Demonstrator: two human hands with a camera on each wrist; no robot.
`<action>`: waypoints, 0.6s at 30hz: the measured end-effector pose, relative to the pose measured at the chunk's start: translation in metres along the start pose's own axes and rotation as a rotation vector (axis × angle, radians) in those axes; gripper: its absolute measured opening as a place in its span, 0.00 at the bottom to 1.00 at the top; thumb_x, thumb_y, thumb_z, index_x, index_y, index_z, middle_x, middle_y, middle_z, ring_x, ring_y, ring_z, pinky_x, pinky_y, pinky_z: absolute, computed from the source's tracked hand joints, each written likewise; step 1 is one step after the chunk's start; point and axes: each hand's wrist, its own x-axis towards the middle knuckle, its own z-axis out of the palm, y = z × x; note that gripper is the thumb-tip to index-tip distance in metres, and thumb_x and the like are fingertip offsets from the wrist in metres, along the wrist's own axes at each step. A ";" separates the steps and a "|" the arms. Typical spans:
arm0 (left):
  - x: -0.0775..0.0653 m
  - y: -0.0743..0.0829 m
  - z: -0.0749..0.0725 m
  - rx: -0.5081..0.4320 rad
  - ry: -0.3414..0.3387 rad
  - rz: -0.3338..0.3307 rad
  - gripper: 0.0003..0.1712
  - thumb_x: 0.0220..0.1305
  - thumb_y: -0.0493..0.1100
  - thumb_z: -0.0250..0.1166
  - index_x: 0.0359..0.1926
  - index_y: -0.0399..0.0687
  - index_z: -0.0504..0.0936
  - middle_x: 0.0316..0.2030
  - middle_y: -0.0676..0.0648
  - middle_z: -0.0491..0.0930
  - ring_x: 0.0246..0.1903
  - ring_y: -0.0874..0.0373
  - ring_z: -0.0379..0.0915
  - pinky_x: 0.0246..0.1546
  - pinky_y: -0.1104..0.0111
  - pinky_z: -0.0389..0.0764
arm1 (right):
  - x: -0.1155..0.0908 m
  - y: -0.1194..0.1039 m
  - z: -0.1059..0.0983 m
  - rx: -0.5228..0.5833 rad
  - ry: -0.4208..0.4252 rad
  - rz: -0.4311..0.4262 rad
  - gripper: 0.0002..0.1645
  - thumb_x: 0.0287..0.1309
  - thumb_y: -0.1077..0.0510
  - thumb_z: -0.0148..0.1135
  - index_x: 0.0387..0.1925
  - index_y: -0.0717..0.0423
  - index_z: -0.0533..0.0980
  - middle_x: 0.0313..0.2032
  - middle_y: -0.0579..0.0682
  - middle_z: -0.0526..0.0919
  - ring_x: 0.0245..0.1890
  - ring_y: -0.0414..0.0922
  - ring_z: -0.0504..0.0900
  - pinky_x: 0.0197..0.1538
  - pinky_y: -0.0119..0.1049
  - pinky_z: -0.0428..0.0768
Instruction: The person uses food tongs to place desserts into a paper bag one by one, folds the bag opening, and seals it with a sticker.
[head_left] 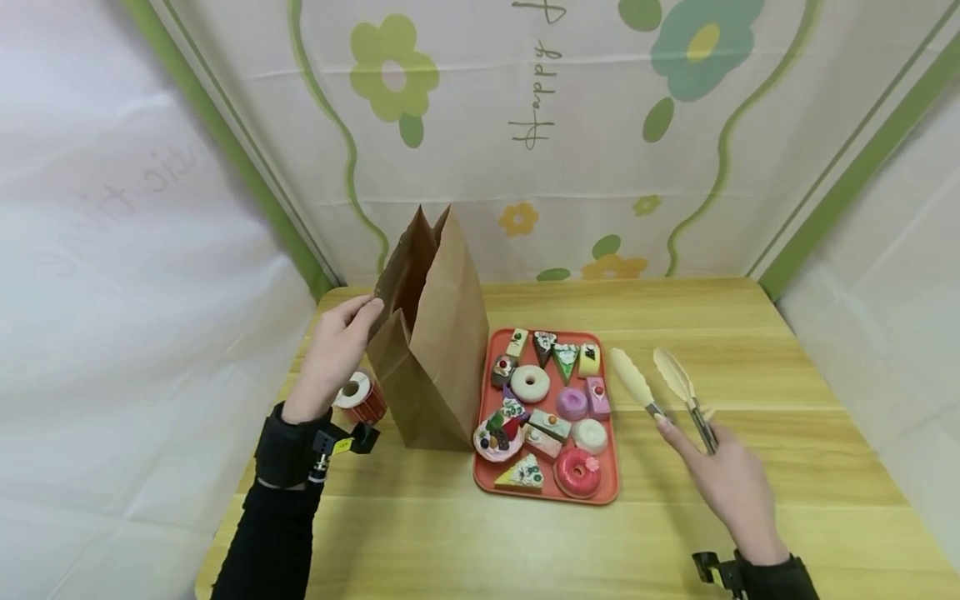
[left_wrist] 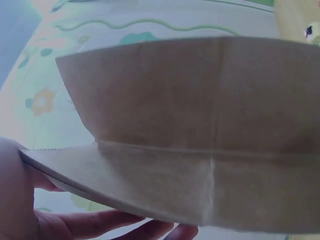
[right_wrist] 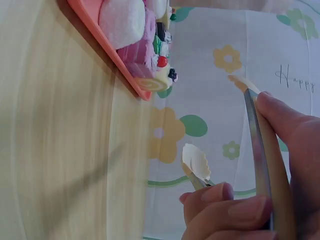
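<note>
My left hand [head_left: 335, 350] pinches the left rim of a brown paper bag [head_left: 450, 350], which stands upright with its mouth spread. In the left wrist view the thumb and fingers lie on either side of the bag's edge [left_wrist: 125, 200]. My right hand [head_left: 731, 483] grips a pair of tongs [head_left: 701, 425] with cream tips, spread apart with nothing between them. The tongs hover to the right of a coral tray [head_left: 551, 493] of toy cakes and doughnuts, among them a pink doughnut [head_left: 577, 472] and a white doughnut [head_left: 529, 383].
A roll of stickers or tape [head_left: 360, 398] stands left of the bag, behind the left wrist. The wooden table [head_left: 675, 542] meets a printed fabric wall [head_left: 465, 167] at the back, with more fabric on both sides. The bag's base stands close against the tray's left edge.
</note>
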 end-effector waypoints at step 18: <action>0.004 -0.004 -0.008 0.060 -0.042 0.012 0.34 0.76 0.59 0.48 0.70 0.39 0.67 0.65 0.38 0.68 0.66 0.44 0.60 0.63 0.51 0.60 | -0.017 -0.009 0.034 -0.190 -0.074 -0.043 0.61 0.52 0.17 0.49 0.57 0.72 0.70 0.21 0.54 0.74 0.18 0.47 0.72 0.19 0.41 0.64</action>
